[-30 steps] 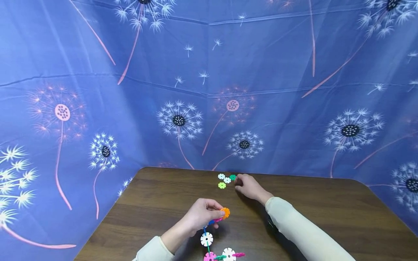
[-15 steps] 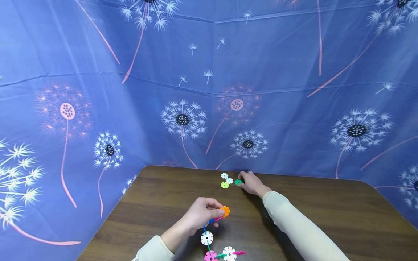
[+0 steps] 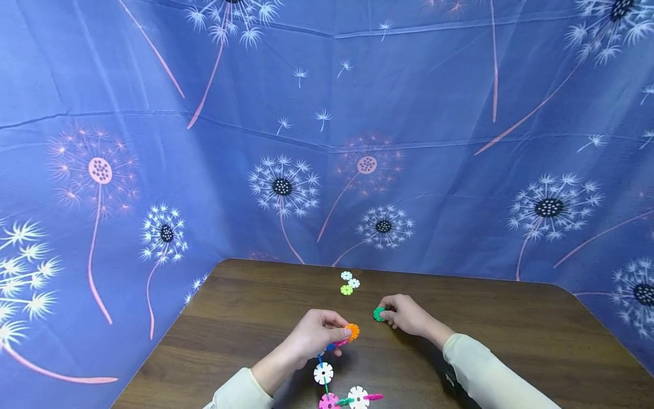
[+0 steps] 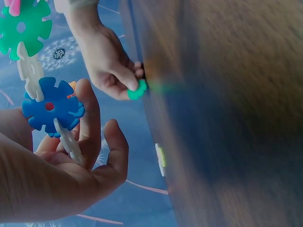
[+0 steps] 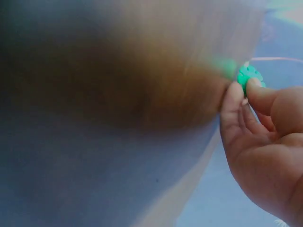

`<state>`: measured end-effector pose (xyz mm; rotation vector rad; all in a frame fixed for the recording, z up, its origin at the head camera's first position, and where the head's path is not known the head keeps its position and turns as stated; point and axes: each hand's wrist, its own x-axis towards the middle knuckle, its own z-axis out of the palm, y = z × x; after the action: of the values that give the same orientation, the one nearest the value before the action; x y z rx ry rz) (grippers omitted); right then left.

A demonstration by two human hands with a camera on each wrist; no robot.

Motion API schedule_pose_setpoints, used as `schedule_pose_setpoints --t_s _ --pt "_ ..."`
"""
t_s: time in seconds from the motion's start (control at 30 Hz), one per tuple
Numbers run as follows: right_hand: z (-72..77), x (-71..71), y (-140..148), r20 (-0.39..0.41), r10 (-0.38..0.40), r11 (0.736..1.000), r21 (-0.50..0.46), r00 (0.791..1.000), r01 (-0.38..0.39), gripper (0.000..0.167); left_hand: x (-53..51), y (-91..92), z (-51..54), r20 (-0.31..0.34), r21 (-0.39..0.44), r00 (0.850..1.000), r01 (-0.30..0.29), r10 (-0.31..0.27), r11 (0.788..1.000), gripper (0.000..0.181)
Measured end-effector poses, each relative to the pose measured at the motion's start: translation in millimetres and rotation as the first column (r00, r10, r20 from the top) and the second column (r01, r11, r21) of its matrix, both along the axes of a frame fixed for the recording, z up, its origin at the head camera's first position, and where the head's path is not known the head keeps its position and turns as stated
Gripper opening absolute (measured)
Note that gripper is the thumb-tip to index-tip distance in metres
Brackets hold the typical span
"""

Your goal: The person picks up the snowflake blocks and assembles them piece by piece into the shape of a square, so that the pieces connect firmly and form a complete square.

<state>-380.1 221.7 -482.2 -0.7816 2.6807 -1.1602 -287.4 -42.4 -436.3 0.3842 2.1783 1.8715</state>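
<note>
My left hand [image 3: 319, 335] pinches an orange notched disc [image 3: 352, 332] at the end of a chain of interlocked plastic discs. From that hand the chain runs down through a blue disc [image 4: 49, 105], a white disc [image 3: 323, 373], a pink disc [image 3: 329, 401] and another white disc [image 3: 359, 397]. To the right and farther off, my right hand [image 3: 409, 316] pinches a loose green disc [image 3: 378, 314] between thumb and fingers, just above the table. That green disc [image 5: 249, 79] also shows at the fingertips in the right wrist view. Part of the chain is hidden behind the left hand.
Two white discs [image 3: 349, 279] and a yellow-green disc [image 3: 346, 289] lie near the back of the brown wooden table [image 3: 245, 307]. Behind the table's far edge hangs a blue cloth [image 3: 230, 170] with dandelion prints.
My right hand has picked the green disc from the group at the back and brought it nearer, toward the left hand. The left hand and the chain have stayed in place.
</note>
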Motion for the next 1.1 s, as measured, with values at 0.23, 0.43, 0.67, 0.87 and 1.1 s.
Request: schedule_pose_setpoints --t_s 0.23,0.43,0.67,0.87,1.1 --pt "14.8 34.2 -6 0.364 0.162 0.929 -0.370 0.917 -0.017 0.025 -4.0 1.3 4.4 -0.013 -0.003 1.000 0.002 -0.002 1.000 0.009" --pt "29.7 52.0 -11 0.464 0.323 0.830 -0.558 0.825 -0.011 0.035 -6.0 2.9 6.9 -0.023 -0.012 1.000 0.001 -0.001 1.000 0.007" --pt "39.7 64.9 -19 0.424 0.370 0.804 -0.592 0.827 -0.057 0.036 -5.2 5.7 6.0 -0.039 -0.015 0.999 0.019 -0.020 1.000 0.007" --pt "37.2 74.3 -22 0.379 0.331 0.831 -0.551 0.864 -0.077 0.038 2.5 8.7 0.8 -0.044 0.000 0.998 0.035 -0.035 0.999 0.007" --pt "35.2 79.6 -22 0.380 0.332 0.820 -0.569 0.863 -0.064 0.035 6.9 12.5 2.1 -0.052 0.007 0.998 0.019 -0.018 1.000 0.007"
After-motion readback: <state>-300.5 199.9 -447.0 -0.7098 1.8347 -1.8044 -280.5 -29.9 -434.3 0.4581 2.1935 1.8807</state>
